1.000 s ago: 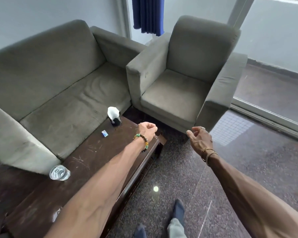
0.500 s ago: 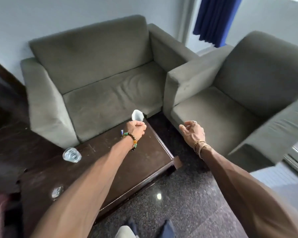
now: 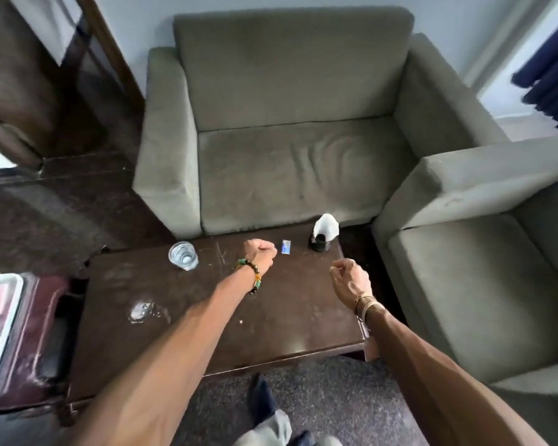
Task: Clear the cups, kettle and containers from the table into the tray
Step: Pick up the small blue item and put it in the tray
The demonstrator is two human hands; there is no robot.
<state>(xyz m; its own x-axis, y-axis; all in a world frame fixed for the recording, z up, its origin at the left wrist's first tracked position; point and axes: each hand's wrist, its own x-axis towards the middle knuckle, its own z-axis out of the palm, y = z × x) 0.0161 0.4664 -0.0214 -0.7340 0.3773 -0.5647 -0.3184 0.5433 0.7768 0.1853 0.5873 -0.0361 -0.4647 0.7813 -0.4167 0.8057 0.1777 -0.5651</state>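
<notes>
Both arms now reach over the table (image 3: 271, 323). Left hand (image 3: 261, 253) is a fist, right hand (image 3: 348, 278) loosely curled, both empty. Glass (image 3: 183, 255) could break; hold its sides.

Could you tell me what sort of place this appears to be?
Probably a sitting room or lounge: a grey sofa and matching armchair flank a low dark coffee table holding a drinking glass.
</notes>
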